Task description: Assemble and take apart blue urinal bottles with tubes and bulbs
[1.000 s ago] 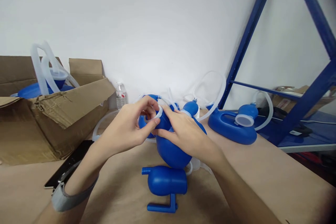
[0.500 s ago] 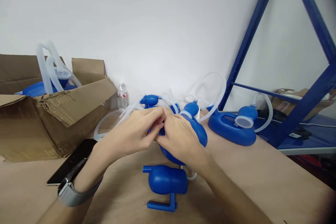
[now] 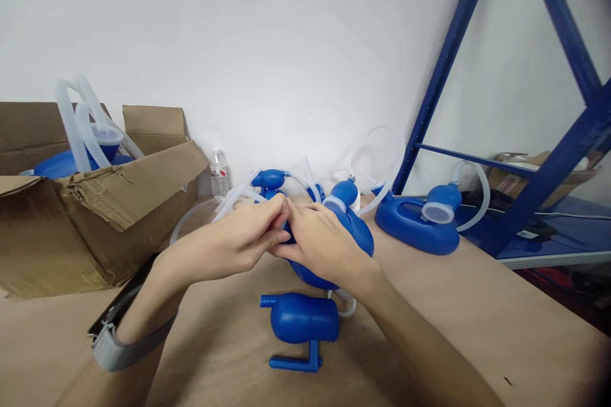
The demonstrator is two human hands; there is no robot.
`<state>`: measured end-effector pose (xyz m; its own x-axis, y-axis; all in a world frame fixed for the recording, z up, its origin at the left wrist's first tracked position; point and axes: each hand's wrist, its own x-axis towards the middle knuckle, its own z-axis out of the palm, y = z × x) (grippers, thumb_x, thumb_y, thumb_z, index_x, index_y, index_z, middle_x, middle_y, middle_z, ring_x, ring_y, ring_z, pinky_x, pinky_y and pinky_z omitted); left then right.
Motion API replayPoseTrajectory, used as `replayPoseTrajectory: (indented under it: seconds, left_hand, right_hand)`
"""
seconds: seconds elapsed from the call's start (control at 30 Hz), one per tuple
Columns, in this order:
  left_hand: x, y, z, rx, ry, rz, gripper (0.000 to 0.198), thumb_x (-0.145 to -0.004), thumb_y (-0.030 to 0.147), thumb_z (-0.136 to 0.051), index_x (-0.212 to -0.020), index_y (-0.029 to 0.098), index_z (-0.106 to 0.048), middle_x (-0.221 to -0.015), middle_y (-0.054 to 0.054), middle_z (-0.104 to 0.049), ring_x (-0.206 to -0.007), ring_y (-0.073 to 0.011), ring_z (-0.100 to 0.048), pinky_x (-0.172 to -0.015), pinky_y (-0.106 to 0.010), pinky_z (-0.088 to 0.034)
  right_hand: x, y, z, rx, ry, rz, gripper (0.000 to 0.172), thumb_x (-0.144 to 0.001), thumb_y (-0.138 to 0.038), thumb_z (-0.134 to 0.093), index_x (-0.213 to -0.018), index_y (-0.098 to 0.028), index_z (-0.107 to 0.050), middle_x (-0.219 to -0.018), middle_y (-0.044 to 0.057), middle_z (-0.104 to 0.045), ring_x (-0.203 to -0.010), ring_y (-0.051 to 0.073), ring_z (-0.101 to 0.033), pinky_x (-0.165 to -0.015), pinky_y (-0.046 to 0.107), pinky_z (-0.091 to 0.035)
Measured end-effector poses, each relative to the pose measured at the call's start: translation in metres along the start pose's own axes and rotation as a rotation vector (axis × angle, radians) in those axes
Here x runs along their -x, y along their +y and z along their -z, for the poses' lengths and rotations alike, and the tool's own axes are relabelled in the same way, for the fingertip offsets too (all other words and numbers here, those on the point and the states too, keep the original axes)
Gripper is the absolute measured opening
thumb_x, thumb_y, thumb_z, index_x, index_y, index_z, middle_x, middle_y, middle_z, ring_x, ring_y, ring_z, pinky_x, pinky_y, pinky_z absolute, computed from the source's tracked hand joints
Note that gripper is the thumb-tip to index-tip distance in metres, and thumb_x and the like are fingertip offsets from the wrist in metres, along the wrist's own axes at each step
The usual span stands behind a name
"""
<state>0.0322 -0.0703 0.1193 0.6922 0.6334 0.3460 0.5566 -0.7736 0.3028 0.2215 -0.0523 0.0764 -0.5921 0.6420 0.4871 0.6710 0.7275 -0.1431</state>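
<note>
My left hand (image 3: 248, 235) and my right hand (image 3: 329, 245) meet over the table, fingertips pinched together. Whatever sits between the fingers is hidden. A bit of blue shows behind them, part of a blue plastic urinal bottle (image 3: 365, 235) with a white-rimmed round piece (image 3: 335, 203), half covered by my right hand. On the table below my hands lies a blue bulb-shaped piece (image 3: 303, 318) with a ribbed spout at its left and an L-shaped handle at its front. A clear hose (image 3: 351, 308) curls just behind it.
At left stands an open cardboard box (image 3: 143, 203) holding blue bottles and white hoses. A dark tablet (image 3: 105, 311) lies beside it. Behind are a water bottle (image 3: 219, 172) and another blue piece with tubing (image 3: 270, 178). Another blue urinal bottle (image 3: 415, 235) sits near the blue rack (image 3: 442, 70).
The view has shifted slightly, so everything sits a little further left. My two hands stay pressed together at the fingertips, with only a small change in finger position.
</note>
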Motion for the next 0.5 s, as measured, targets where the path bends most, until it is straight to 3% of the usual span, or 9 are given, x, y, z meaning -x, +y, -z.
replayPoseTrajectory:
  seconds: [0.17,0.33,0.5]
  left_hand:
    - [0.003,-0.004,-0.001,0.002,-0.034,-0.018,0.018,-0.101,0.025,-0.039,-0.083,0.024,-0.033,-0.077,0.003,-0.046,-0.065,-0.0147,-0.037,-0.062,-0.03,-0.034]
    - [0.008,-0.011,0.004,0.025,-0.051,-0.001,0.019,-0.102,0.026,-0.04,-0.084,0.024,-0.034,-0.075,0.003,-0.045,-0.063,-0.0141,-0.036,-0.06,-0.028,-0.034]
    - [0.03,-0.017,0.033,0.165,0.181,0.096,0.013,-0.102,0.031,-0.048,-0.093,0.023,-0.041,-0.081,0.002,-0.049,-0.067,-0.0121,-0.044,-0.059,-0.023,-0.039]
  right_hand:
    - [-0.002,0.0,0.004,0.059,-0.046,0.022,0.03,-0.099,-0.044,-0.068,-0.113,-0.019,-0.059,-0.101,0.007,-0.073,-0.099,0.027,-0.071,-0.092,0.042,-0.048]
    - [-0.003,0.002,0.001,0.141,-0.074,0.049,0.046,-0.099,-0.051,-0.066,-0.127,-0.017,-0.055,-0.102,0.008,-0.074,-0.098,0.029,-0.072,-0.089,0.042,-0.05]
    - [0.002,0.009,-0.012,0.335,-0.235,0.14,0.045,-0.096,-0.05,-0.071,-0.12,-0.013,-0.059,-0.104,0.014,-0.075,-0.1,0.034,-0.073,-0.091,0.047,-0.051]
